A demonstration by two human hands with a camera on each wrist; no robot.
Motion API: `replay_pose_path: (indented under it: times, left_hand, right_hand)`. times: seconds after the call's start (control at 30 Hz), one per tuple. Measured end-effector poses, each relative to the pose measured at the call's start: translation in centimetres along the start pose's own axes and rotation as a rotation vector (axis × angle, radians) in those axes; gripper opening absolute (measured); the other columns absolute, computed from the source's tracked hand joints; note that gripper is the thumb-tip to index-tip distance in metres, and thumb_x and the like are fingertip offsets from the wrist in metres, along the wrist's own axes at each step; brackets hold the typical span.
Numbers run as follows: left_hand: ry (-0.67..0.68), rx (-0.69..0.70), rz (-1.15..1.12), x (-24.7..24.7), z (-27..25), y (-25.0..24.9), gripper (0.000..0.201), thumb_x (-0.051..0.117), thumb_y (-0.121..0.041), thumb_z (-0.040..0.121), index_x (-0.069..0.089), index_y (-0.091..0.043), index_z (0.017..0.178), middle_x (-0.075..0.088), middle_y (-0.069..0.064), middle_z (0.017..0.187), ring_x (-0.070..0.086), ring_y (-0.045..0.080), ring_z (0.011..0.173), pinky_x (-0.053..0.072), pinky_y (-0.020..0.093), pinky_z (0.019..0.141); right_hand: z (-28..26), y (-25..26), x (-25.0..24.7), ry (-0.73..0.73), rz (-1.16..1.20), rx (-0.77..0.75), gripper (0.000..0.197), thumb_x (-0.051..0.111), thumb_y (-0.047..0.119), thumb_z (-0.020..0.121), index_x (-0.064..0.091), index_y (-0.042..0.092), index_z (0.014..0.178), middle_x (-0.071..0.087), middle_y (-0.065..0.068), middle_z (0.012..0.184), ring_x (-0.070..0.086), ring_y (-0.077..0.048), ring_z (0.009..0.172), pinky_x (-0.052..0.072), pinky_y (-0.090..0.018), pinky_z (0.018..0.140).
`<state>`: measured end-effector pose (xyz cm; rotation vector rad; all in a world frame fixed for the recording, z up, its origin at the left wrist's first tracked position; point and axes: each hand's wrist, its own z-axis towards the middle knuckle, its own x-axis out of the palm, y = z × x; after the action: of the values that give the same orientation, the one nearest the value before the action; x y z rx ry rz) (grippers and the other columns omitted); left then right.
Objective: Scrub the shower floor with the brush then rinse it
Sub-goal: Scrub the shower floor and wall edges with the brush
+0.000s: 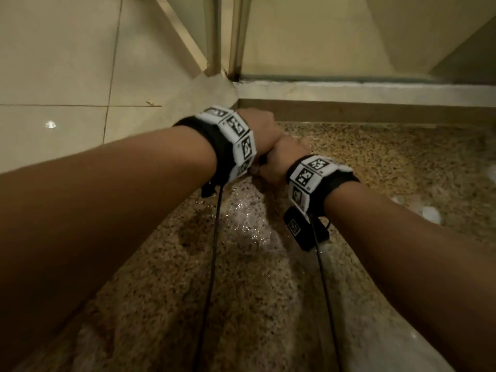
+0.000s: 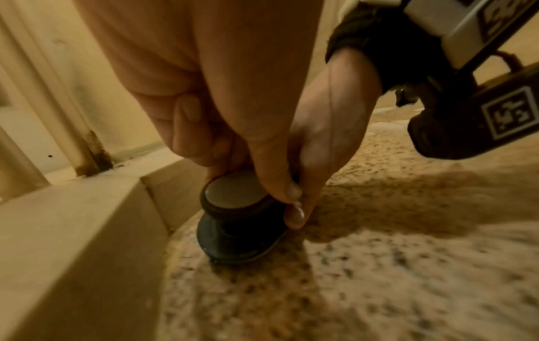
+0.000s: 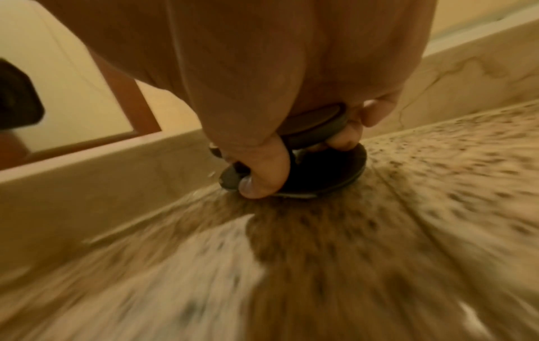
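The scrubbing step was in hand. The brush (image 2: 239, 221), a dark round unit with a knob-shaped handle above a wider disc base, stood upright on the shower floor (image 1: 268, 291), in the corner just beside the raised curb (image 2: 87, 230) and near the door frame (image 2: 87, 150). Its bristle face was hidden against the floor.

Right hand (image 3: 291, 92): fingers curled round the knob from above, with the thumb (image 3: 262, 175) hooked down beside the stem and almost touching the disc base. In the left wrist view, two fingertips (image 2: 293, 191) of this hand showed at the knob's rim, with the knob's pale top partly exposed.

Left hand (image 2: 189, 80): placed over the right hand, fingers folded in. The head view showed both hands stacked at one point. Whether the left hand touched the brush itself could not be told; it appeared to grip only the right hand and add downward load.

Floor condition: the speckled stone surface was wet, with a foamy, glistening patch (image 1: 249, 210) nearer the person than the brush. Blur in the wrist views suggested a stroke in progress.

Judged progress: scrubbing was partway; the rinse was not yet begun, since foam lay on the floor. The next move would call for sustained downward pressure and strokes worked along the curb line and out of the corner. The wet stone would likely let the brush skid, so a firm two-handed hold was advisable.
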<state>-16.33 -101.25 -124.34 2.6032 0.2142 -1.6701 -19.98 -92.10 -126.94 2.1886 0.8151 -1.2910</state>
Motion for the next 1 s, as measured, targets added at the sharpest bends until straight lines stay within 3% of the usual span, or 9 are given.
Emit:
replay_pose_path:
  times: [0.1,0.2,0.27,0.4,0.5,0.6,0.8,0.9,1.0]
  left_hand:
    - [0.022,0.086,-0.016,1.7,-2.1,-1.6,0.025,0.067,-0.023,0.084,0.063,-0.015,0.107,0.064,0.007,0.103,0.062,0.024,0.093,0.042,0.026,0.070]
    - [0.134,0.116,0.026,2.8,-5.0,-4.9,0.027,0.083,-0.033,0.064,0.070,-0.017,0.081,0.063,-0.005,0.070,0.063,0.013,0.069,0.043,0.021,0.063]
    - [0.145,0.147,-0.019,2.8,-6.9,-6.2,0.033,0.086,-0.038,0.056,0.067,-0.016,0.072,0.060,-0.007,0.061,0.064,0.011,0.065,0.045,0.021,0.060]
    - [0.216,0.149,0.053,4.8,-8.9,-8.7,0.037,0.081,-0.043,0.061,0.070,-0.019,0.088,0.067,-0.008,0.079,0.060,0.010,0.069,0.040,0.020,0.062]
    - [0.146,0.165,0.004,5.3,-9.7,-10.3,0.031,0.065,-0.031,0.083,0.063,-0.017,0.111,0.065,0.001,0.109,0.063,0.021,0.096,0.045,0.029,0.074]
    - [0.023,0.229,-0.021,4.8,-9.5,-10.5,0.043,0.060,-0.028,0.089,0.049,-0.016,0.129,0.060,0.004,0.124,0.059,0.026,0.110,0.046,0.032,0.086]
    - [-0.050,0.166,0.034,2.8,-5.0,-8.9,0.027,0.051,-0.022,0.094,0.057,-0.010,0.118,0.062,0.010,0.118,0.058,0.028,0.108,0.045,0.033,0.086]
    - [-0.110,0.127,0.066,1.2,-1.7,-7.3,0.029,0.053,-0.021,0.093,0.057,-0.008,0.118,0.062,0.012,0.117,0.059,0.029,0.105,0.043,0.031,0.077]
    - [-0.129,0.091,0.068,0.3,2.0,-5.2,0.033,0.054,-0.021,0.092,0.052,-0.006,0.121,0.062,0.016,0.116,0.060,0.033,0.103,0.045,0.036,0.077]
  right_hand:
    - [-3.3,-0.3,1.5,0.044,-0.069,-0.077,0.038,0.049,0.048,0.089,0.061,0.024,0.117,0.061,-0.003,0.123,0.051,-0.025,0.121,0.015,-0.053,0.111]
    - [-7.4,-0.9,2.8,0.133,-0.139,-0.131,0.035,0.049,0.043,0.091,0.060,0.021,0.117,0.062,-0.003,0.121,0.052,-0.025,0.121,0.016,-0.054,0.112]
    - [-9.9,-1.2,3.7,0.194,-0.163,-0.147,0.037,0.049,0.044,0.091,0.060,0.021,0.118,0.061,-0.004,0.123,0.052,-0.025,0.120,0.017,-0.054,0.113]
    - [-13.0,-1.8,5.3,0.262,-0.148,-0.164,0.040,0.055,0.047,0.089,0.059,0.025,0.123,0.059,-0.003,0.126,0.052,-0.026,0.120,0.017,-0.051,0.111]
    - [-13.2,-2.4,5.9,0.225,-0.076,-0.131,0.046,0.060,0.045,0.086,0.055,0.029,0.129,0.054,-0.001,0.135,0.048,-0.023,0.124,0.013,-0.052,0.112]
    - [-12.4,-3.4,5.6,0.094,-0.049,-0.092,0.045,0.065,0.044,0.082,0.056,0.032,0.124,0.054,0.006,0.135,0.046,-0.020,0.127,0.016,-0.051,0.112]
    - [-7.1,-5.2,3.1,0.073,-0.055,-0.037,0.053,0.066,0.037,0.083,0.049,0.025,0.132,0.050,0.001,0.135,0.045,-0.022,0.129,0.016,-0.050,0.111]
    - [-2.8,-5.8,1.6,-0.004,-0.035,-0.010,0.058,0.068,0.034,0.082,0.046,0.022,0.135,0.051,-0.002,0.136,0.049,-0.024,0.127,0.024,-0.047,0.110]
    - [0.9,-6.4,0.3,-0.092,-0.013,-0.009,0.061,0.067,0.031,0.083,0.042,0.016,0.136,0.050,-0.007,0.137,0.048,-0.028,0.126,0.033,-0.043,0.104]
